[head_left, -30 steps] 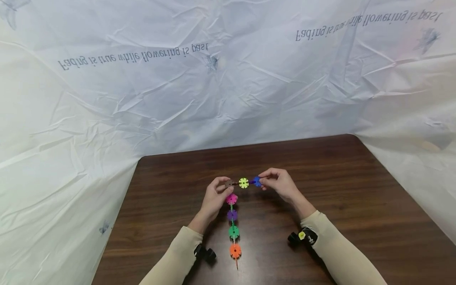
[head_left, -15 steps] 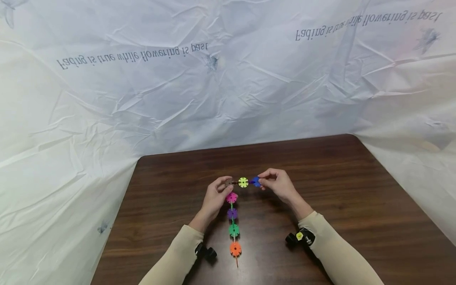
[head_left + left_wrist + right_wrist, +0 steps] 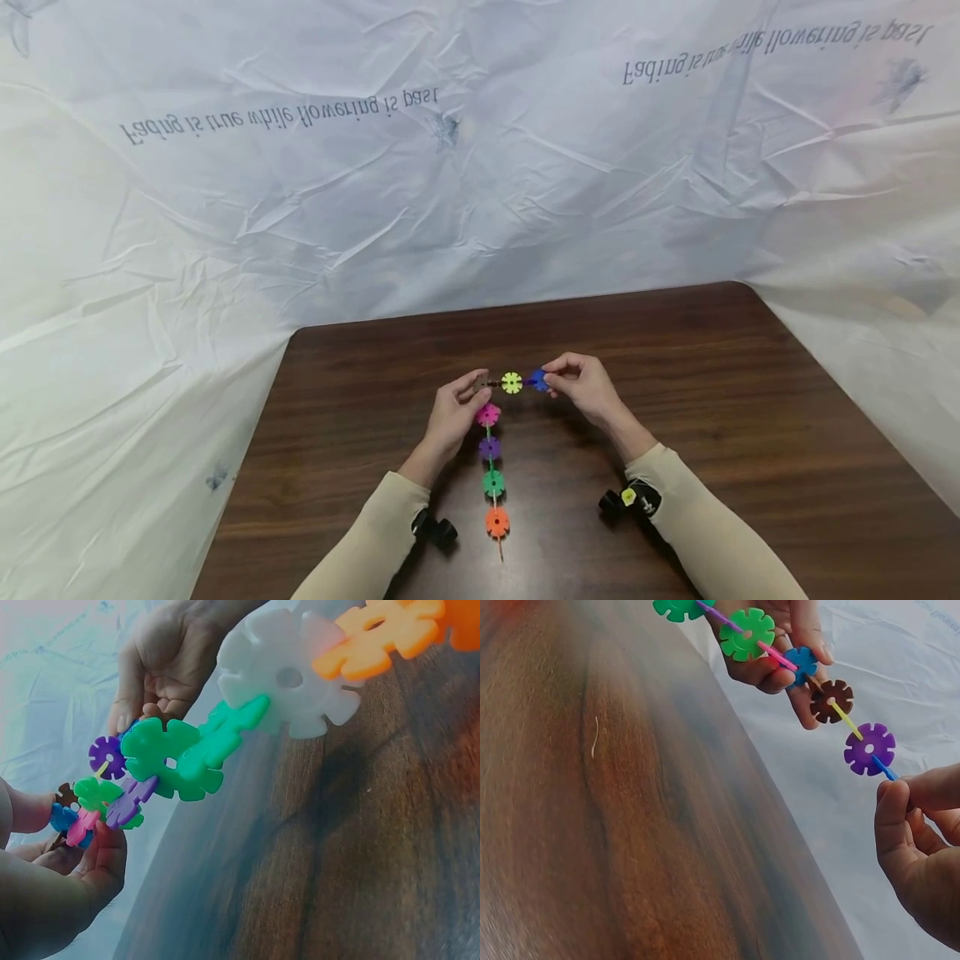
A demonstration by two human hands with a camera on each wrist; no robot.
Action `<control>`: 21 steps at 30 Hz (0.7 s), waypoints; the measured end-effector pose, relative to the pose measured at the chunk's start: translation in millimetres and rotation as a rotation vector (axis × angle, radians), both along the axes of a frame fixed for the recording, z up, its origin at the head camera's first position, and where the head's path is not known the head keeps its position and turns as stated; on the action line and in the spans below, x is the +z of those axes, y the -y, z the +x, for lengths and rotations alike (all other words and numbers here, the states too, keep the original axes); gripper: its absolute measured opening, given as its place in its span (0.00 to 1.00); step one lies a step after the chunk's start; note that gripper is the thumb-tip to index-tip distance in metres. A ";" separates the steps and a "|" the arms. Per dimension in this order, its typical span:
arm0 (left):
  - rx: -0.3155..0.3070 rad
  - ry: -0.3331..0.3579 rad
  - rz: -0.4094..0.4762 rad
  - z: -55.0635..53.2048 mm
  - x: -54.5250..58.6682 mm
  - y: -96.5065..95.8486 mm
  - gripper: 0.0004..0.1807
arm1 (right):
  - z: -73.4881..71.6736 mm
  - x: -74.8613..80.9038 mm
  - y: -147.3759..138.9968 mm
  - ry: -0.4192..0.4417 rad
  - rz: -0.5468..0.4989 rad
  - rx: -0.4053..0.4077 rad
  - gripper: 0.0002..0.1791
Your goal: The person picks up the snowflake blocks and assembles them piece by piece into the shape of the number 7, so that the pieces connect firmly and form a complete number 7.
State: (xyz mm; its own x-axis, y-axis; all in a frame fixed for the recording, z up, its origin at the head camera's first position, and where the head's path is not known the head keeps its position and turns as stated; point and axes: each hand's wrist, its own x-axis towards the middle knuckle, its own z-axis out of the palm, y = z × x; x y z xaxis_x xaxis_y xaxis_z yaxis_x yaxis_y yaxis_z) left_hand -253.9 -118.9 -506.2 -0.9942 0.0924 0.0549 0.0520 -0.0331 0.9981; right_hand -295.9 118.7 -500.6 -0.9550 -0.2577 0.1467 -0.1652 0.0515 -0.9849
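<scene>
A chain of colourful slotted snowflake discs, linked edge into slot, bends at a corner. My left hand [image 3: 447,421] pinches it there, near the brown disc [image 3: 482,383] and the blue disc [image 3: 801,666]. From the corner, one arm runs towards me through the pink disc [image 3: 488,414], the purple disc [image 3: 490,447] and the green disc [image 3: 493,483] to the orange disc [image 3: 497,522]. Its other arm goes right past a yellow disc [image 3: 512,383]. Between thumb and fingers, my right hand [image 3: 592,392] pinches the blue end disc [image 3: 539,380]. Fingertips partly cover both held spots.
Below the chain lies a dark wooden table [image 3: 675,367] with rounded far corners. A creased white sheet [image 3: 487,192] with printed lettering hangs behind it and at the sides. Black wrist cameras sit at both cuffs.
The chain and both hands have shifted very slightly upward in the head view. Both grips look the same.
</scene>
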 end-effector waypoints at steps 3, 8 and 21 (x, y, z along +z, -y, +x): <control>0.000 0.007 0.024 -0.4 0.4 -0.1 0.24 | 0.6 0.9 1.0 0.010 -0.007 0.000 0.09; -0.001 0.004 0.015 -1.7 0.4 0.9 0.23 | 0.1 0.7 1.8 0.007 -0.027 0.001 0.10; 0.023 0.002 -0.057 0.1 6.6 2.8 0.23 | 1.4 -3.6 8.4 0.021 -0.089 -0.046 0.09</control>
